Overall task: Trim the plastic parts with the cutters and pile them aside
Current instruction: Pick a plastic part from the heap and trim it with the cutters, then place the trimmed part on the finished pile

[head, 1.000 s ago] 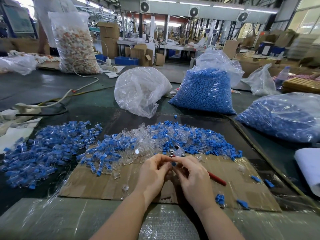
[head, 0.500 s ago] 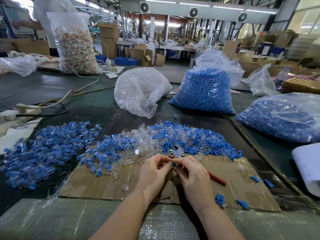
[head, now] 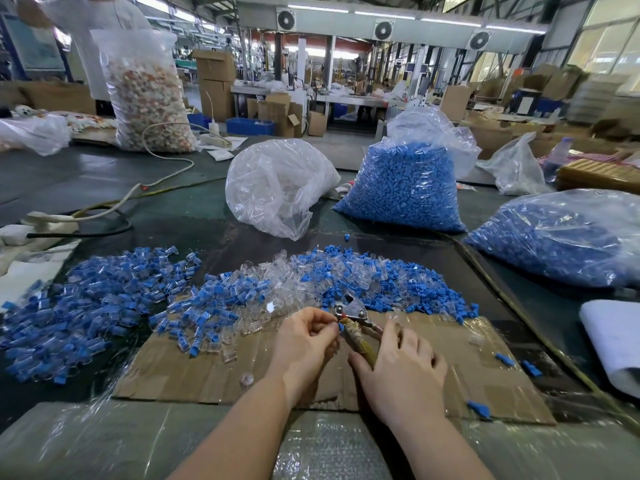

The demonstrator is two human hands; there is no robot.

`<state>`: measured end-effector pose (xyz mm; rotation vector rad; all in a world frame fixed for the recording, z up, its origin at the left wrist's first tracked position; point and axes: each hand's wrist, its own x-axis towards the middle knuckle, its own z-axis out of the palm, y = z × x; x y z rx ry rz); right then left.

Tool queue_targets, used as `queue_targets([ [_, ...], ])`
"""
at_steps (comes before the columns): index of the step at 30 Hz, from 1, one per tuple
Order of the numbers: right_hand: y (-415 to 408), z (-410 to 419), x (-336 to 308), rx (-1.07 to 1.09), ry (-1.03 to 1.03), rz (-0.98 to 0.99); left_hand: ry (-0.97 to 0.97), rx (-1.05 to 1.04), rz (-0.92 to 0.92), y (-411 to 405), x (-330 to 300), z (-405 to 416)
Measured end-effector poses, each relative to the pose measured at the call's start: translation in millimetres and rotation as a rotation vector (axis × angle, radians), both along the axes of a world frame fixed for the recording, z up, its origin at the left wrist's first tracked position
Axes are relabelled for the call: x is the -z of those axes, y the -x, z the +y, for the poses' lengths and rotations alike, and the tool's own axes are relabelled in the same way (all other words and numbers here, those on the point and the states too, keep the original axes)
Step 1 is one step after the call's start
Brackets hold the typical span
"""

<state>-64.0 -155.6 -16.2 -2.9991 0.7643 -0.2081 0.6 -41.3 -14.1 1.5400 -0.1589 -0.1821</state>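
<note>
My left hand (head: 304, 336) pinches a small blue plastic part (head: 340, 327) right at the metal jaws of the cutters (head: 351, 311). My right hand (head: 398, 368) grips the cutters' handles, which spread apart in its grasp. Both hands hover over a cardboard sheet (head: 194, 372). Behind them lies a heap of blue and clear parts (head: 311, 275). A second pile of blue and clear parts (head: 90, 303) spreads at the left.
Three plastic bags stand behind the heap: a clear one (head: 277, 185), one full of blue pieces (head: 405, 188), another blue-filled (head: 561, 237) at the right. A few loose blue pieces (head: 479, 408) dot the cardboard. White foam (head: 613, 341) lies far right. Cables (head: 104, 209) run at left.
The cutters' handles have opened wider in my right hand and its fingers have spread. My left hand still holds the blue part at the jaws.
</note>
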Motion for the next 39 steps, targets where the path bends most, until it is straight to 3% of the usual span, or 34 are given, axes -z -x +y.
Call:
queue_targets([
  [5,-1.9,1.4,0.8,-0.093,0.139,-0.014,0.048,0.000,0.049,-1.6,-3.2,1.3],
  [10,-1.5,-3.9,-14.9,-0.156,0.114,-0.017,0.178,-0.033,0.183,-6.7,-4.5,5.5],
  [12,-0.6,-5.5,-24.9,-0.203,-0.002,-0.032,0.173,-0.027,0.202,-11.3,-4.3,7.7],
  [19,5.8,-6.0,-67.6,-0.313,-0.752,0.020,0.117,-0.080,0.139,-24.9,-10.5,6.9],
  [26,6.7,-12.5,-83.1,-0.323,-1.000,0.226,0.068,-0.105,0.137,-30.6,-15.3,12.4],
  [39,-1.5,-15.3,-76.4,-0.317,-1.054,0.289,0.093,-0.128,0.143,-26.6,-20.0,7.4],
])
